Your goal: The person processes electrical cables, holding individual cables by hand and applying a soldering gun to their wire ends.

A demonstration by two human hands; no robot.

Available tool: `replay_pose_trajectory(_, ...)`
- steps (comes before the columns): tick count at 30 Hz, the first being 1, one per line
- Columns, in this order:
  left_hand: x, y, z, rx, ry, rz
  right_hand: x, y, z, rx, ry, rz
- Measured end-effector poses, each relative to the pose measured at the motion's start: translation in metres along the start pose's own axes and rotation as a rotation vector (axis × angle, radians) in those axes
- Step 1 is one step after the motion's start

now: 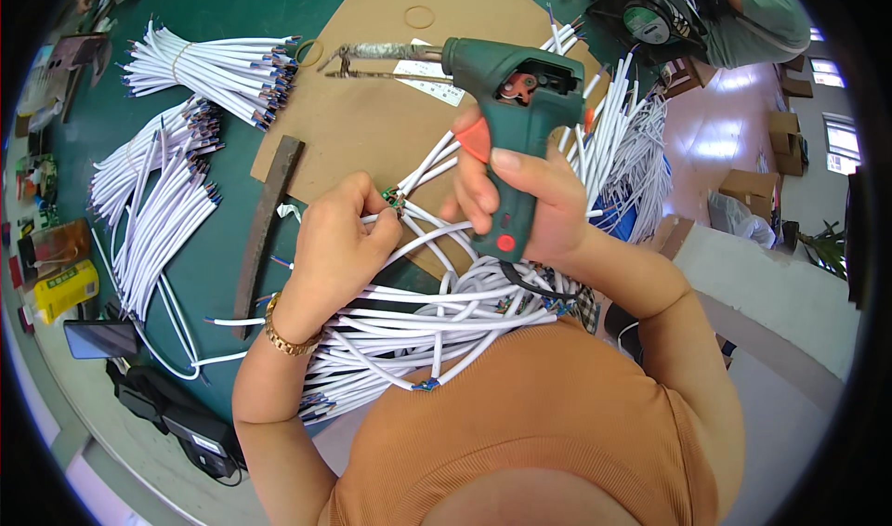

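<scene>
My right hand (530, 187) is wrapped round the handle of a green soldering gun (506, 89), a finger at its red trigger. The gun's metal tip points left, over the cardboard and apart from the cables. My left hand (342, 229), with a gold watch on the wrist, is closed in a pinch on a white cable (370, 219). Beside its fingertips is a small green circuit board (394, 199), where several white cables meet. A tangled heap of white cables (446, 312), some with small boards on them, lies below both hands, against my body.
Bundles of white cables (177, 229) with bared coloured ends lie at left, near a dark metal bar (269, 238). A cardboard sheet (358, 126) covers part of the green table (242, 6). More cables (636, 154) hang at right. A phone (100, 339) lies at far left; another person (757, 24) is at upper right.
</scene>
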State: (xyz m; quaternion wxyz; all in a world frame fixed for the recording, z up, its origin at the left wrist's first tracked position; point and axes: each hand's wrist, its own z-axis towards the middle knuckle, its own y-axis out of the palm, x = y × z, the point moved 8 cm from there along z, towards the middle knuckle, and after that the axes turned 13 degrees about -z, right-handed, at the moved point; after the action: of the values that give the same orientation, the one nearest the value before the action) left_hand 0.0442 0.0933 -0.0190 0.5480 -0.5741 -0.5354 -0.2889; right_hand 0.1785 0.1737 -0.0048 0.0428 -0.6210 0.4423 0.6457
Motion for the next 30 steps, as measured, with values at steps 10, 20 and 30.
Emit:
replay_pose_trajectory(10,-0.004,0.0,0.001,0.002,-0.026,-0.004,-0.05,-0.04,-0.013,-0.041,0.002,-0.154)
replay_pose_trajectory(20,-0.007,-0.002,-0.002,0.059,-0.014,0.001,-0.052,-0.038,-0.063,0.088,0.182,-0.417)
replay_pose_trajectory(30,0.002,0.003,-0.004,0.075,0.016,0.108,-0.042,-0.038,-0.103,-0.015,0.431,-0.755)
